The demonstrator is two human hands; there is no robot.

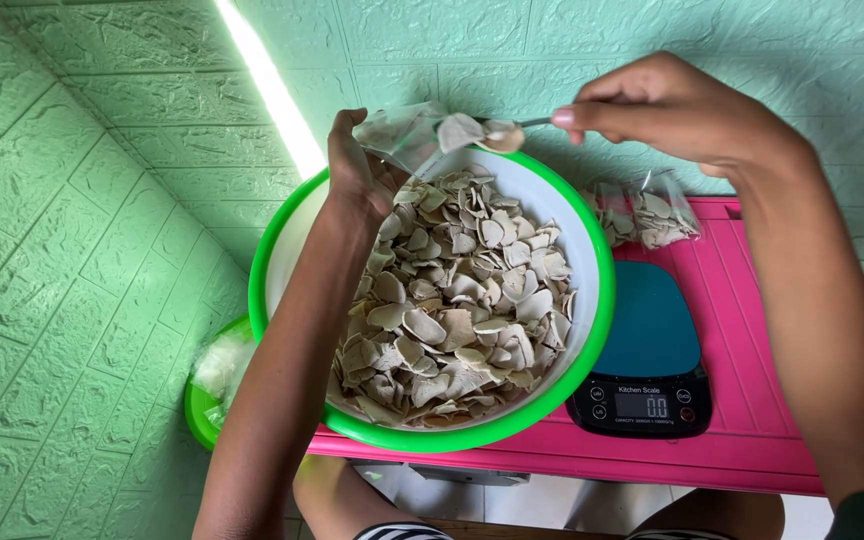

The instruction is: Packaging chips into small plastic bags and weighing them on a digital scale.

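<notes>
Pink table (742, 420), green embossed walls (72, 250).

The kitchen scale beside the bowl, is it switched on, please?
On: the kitchen scale has a lit display showing digits, and its platform is bare.

Green-rimmed white bowl (592, 330) of beige chips (457, 300), pink table (742, 400), teal-topped black scale (647, 350).

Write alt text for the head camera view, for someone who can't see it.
Seen from above, a left hand holds a small clear plastic bag open over a green-rimmed white basin of pale dried chips, while the right hand tips a spoon of chips into it. Beside the basin, on a pink table, are a digital kitchen scale and a filled bag.
</notes>
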